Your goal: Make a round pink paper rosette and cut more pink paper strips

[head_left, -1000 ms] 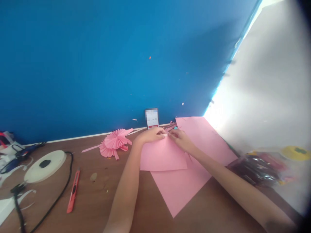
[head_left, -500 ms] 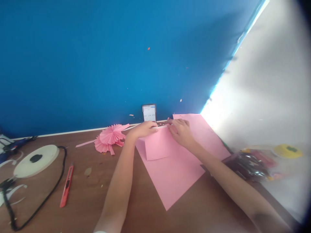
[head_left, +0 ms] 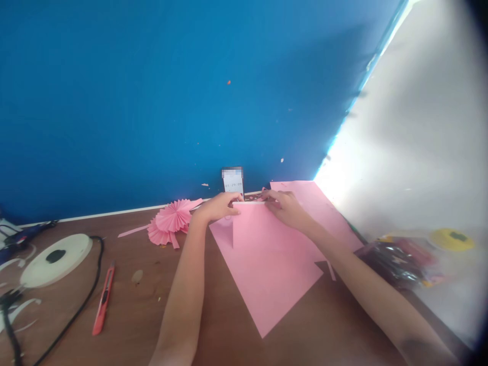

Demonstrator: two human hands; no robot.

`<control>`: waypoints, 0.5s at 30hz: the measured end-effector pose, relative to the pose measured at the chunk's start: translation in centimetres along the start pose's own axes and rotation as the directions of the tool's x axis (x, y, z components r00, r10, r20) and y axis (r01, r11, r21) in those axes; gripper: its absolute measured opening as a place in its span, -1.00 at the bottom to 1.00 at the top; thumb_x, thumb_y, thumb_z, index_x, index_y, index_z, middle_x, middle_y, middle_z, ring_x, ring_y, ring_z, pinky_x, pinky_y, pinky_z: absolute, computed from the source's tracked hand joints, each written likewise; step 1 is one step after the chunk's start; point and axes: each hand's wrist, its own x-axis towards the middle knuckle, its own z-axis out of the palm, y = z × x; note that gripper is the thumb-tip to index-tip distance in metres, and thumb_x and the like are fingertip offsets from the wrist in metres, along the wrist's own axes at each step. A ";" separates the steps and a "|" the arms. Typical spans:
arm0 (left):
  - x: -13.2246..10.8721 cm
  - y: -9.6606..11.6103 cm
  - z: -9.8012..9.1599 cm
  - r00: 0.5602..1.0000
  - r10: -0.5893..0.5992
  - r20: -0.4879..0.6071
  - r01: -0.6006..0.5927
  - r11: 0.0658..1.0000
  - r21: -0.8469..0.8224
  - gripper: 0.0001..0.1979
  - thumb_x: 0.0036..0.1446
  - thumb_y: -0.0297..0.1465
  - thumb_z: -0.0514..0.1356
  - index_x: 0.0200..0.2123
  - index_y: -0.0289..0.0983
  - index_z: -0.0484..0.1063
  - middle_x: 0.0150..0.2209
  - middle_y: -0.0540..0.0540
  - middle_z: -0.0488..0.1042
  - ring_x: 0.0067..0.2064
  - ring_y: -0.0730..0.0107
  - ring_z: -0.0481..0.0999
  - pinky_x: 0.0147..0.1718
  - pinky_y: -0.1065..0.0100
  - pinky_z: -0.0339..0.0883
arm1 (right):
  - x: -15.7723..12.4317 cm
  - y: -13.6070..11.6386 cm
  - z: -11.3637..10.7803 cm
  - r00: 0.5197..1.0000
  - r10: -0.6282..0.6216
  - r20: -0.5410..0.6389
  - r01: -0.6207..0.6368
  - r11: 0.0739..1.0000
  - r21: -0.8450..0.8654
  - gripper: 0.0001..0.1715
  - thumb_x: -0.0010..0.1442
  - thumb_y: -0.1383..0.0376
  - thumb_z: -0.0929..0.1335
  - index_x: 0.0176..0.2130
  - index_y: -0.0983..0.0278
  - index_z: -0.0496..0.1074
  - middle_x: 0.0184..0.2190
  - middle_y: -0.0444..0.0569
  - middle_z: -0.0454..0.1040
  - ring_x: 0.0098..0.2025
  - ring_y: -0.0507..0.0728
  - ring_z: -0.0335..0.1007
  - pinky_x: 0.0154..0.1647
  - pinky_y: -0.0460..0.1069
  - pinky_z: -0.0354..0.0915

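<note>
A smaller piece of pink paper has a pale narrow strip along its top edge, where both hands grip it. My left hand is closed on the left end of that edge, thumb below and fingers above. At the right end, my right hand pinches the same paper; its fingertips are partly hidden. Beneath lies a large pink sheet with one corner pointing towards me. The two pinks blend, so the small paper's lower edge is hard to make out.
Pleated pink paper fans lie left of my left hand. A red box cutter, a white disc and a black cable are further left. A phone leans on the blue wall. Plastic packaging lies at right.
The small paper has shifted slightly right, and its front side now blends with the sheet below. My left thumb shows more clearly under its top edge. The view has tilted slightly.
</note>
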 end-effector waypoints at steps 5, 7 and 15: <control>0.2 0.5 0.6 1.000 0.031 -0.002 -0.031 0.998 -0.053 -0.66 0.01 -0.33 0.14 -0.09 -0.19 0.38 -0.36 -0.01 0.39 -0.41 0.42 0.34 -0.48 0.44 0.14 | 0.1 -0.4 -0.2 1.000 0.028 -0.008 -0.028 0.999 -0.020 -0.75 0.24 0.26 0.22 -0.15 0.18 0.43 -0.22 -0.04 0.54 -0.16 0.18 0.43 -0.08 0.07 0.20; 0.3 1.0 0.8 0.999 0.049 -0.006 -0.049 0.998 -0.048 -0.67 0.01 -0.33 0.14 -0.10 -0.19 0.39 -0.37 0.00 0.38 -0.41 0.43 0.32 -0.48 0.45 0.12 | 0.1 -0.7 0.2 1.000 0.008 0.006 -0.008 1.000 0.013 -0.76 0.26 0.22 0.22 -0.17 0.19 0.43 -0.20 -0.03 0.54 -0.14 0.19 0.42 -0.09 0.06 0.19; 0.2 1.9 1.0 0.998 0.061 0.032 -0.057 0.993 -0.106 -0.73 0.11 -0.18 0.09 -0.31 -0.26 0.38 -0.38 -0.02 0.37 -0.43 0.48 0.28 -0.49 0.44 0.11 | -0.2 -1.1 1.2 0.997 -0.054 0.060 0.050 0.996 0.073 -0.74 0.26 0.24 0.20 -0.41 0.23 0.37 -0.48 -0.08 0.43 -0.36 0.11 0.34 -0.32 -0.03 0.14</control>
